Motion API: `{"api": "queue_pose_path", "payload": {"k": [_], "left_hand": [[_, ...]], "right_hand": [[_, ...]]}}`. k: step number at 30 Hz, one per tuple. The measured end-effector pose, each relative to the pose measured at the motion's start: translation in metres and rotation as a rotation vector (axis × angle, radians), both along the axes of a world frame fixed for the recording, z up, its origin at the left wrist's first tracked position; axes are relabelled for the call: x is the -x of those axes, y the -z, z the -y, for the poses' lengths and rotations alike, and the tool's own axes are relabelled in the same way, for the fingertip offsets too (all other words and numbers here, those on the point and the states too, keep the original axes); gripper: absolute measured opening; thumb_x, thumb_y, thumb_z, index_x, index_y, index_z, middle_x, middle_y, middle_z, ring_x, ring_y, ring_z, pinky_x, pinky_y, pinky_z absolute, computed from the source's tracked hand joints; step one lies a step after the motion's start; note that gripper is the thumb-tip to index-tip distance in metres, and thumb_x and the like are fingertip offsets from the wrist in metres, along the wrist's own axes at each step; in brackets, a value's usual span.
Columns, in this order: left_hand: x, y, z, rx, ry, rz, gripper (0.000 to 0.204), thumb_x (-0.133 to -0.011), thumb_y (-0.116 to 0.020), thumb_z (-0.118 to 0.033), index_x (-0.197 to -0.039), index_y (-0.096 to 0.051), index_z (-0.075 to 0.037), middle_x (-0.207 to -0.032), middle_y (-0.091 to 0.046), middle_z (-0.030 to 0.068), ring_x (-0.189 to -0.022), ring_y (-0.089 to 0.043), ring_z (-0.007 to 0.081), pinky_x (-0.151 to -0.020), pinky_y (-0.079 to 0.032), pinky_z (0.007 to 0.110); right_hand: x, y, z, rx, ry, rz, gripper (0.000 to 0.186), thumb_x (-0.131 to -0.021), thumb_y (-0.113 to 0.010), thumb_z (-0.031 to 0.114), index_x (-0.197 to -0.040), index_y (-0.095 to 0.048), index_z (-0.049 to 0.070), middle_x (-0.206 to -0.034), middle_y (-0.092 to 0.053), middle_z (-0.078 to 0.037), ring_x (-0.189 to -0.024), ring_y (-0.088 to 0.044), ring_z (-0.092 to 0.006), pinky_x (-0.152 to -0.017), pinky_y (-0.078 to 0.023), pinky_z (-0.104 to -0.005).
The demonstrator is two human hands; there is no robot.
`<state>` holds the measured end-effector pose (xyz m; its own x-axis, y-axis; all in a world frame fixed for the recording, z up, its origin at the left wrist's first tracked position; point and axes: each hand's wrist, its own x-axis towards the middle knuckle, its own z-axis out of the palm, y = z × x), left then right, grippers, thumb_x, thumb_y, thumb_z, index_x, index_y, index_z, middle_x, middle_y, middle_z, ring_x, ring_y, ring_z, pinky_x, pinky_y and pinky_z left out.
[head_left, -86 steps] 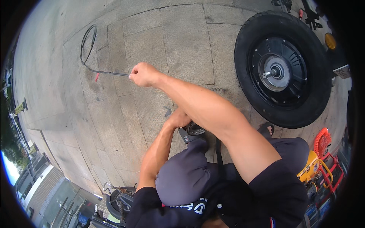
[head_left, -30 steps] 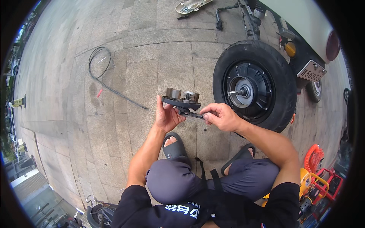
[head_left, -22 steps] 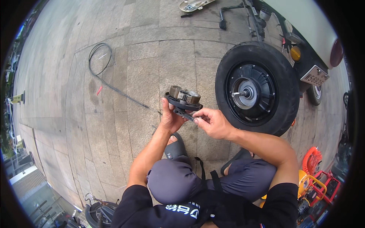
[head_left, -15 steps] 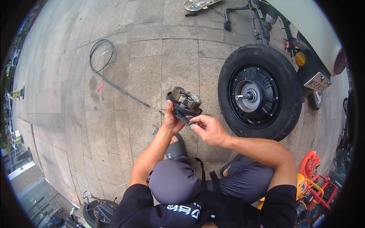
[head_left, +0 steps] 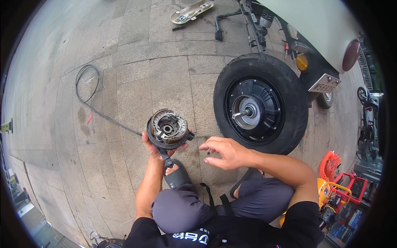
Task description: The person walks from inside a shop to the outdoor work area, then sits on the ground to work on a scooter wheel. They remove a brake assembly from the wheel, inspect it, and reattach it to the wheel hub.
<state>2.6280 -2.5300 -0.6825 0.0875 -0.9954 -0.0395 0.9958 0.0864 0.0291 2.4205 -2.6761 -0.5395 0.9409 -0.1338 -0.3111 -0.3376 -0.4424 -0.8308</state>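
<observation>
My left hand (head_left: 153, 148) grips a round drum brake assembly (head_left: 168, 127) from its left side and below. Its curved brake shoes and centre hole face up, and a dark lever arm (head_left: 166, 158) sticks out toward me. To the right, apart from the brake, is my right hand (head_left: 225, 153), thumb and fingers spread. A small dark spot shows between thumb and forefinger; I cannot tell whether it is a loose part or a mark on the ground. A black cable (head_left: 108, 118) runs from a loop on the left up to my left hand, where its end is hidden.
A wheel with a hub motor (head_left: 261, 105) lies at right beside a vehicle with a yellow lamp (head_left: 302, 63). A cream cover (head_left: 191, 12) holding small parts lies at the far side. Near right are an orange coiled hose (head_left: 329, 166) and a red metal frame (head_left: 351, 184).
The brake assembly has turned so its shoe side faces up. My right hand has let go of its lever and opened. The whole view has shifted, with ground things appearing lower and further left.
</observation>
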Motion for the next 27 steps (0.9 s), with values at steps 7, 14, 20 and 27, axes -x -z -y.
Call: {"api": "queue_pose_path", "payload": {"k": [7, 14, 20, 27], "left_hand": [[0.012, -0.035, 0.020, -0.024, 0.115, -0.063, 0.110, -0.075, -0.056, -0.082, -0.154, -0.026, -0.011, -0.153, -0.030, 0.0296, -0.129, -0.034, 0.0661, -0.090, -0.039, 0.083], [0.024, -0.042, 0.026, -0.167, 0.077, -0.119, 0.112, -0.072, -0.039, -0.093, -0.145, -0.044, -0.009, -0.142, -0.048, 0.0262, -0.120, -0.051, 0.0519, -0.101, -0.035, 0.071], [0.030, -0.038, 0.027, -0.122, 0.087, -0.073, 0.113, -0.074, -0.031, -0.095, -0.142, -0.047, -0.006, -0.139, -0.051, 0.0247, -0.120, -0.052, 0.0452, -0.102, -0.039, 0.060], [0.033, -0.019, 0.035, -0.472, -0.063, 0.042, 0.097, -0.078, -0.032, -0.092, -0.137, -0.049, -0.016, -0.133, -0.053, 0.0145, -0.121, -0.052, 0.0350, -0.105, -0.037, 0.055]], "right_hand": [[0.002, 0.013, 0.006, 0.136, 0.342, 0.028, 0.044, -0.081, -0.079, 0.024, -0.111, -0.057, 0.000, -0.099, -0.062, -0.011, -0.084, -0.065, -0.0224, -0.075, -0.054, -0.0350], [-0.006, 0.024, 0.007, 0.378, 0.278, 0.285, 0.043, -0.079, -0.079, 0.020, -0.111, -0.055, 0.004, -0.097, -0.065, -0.011, -0.085, -0.069, -0.0263, -0.071, -0.056, -0.0369], [-0.020, 0.021, 0.018, 0.695, 0.047, 0.516, 0.036, -0.073, -0.080, 0.019, -0.099, -0.059, 0.004, -0.080, -0.064, -0.008, -0.069, -0.068, -0.0252, -0.061, -0.056, -0.0348], [-0.042, 0.022, 0.019, 0.372, 0.240, 0.199, 0.032, -0.076, -0.077, 0.019, -0.094, -0.058, 0.001, -0.068, -0.067, -0.012, -0.060, -0.069, -0.0267, -0.055, -0.056, -0.0349]]}}
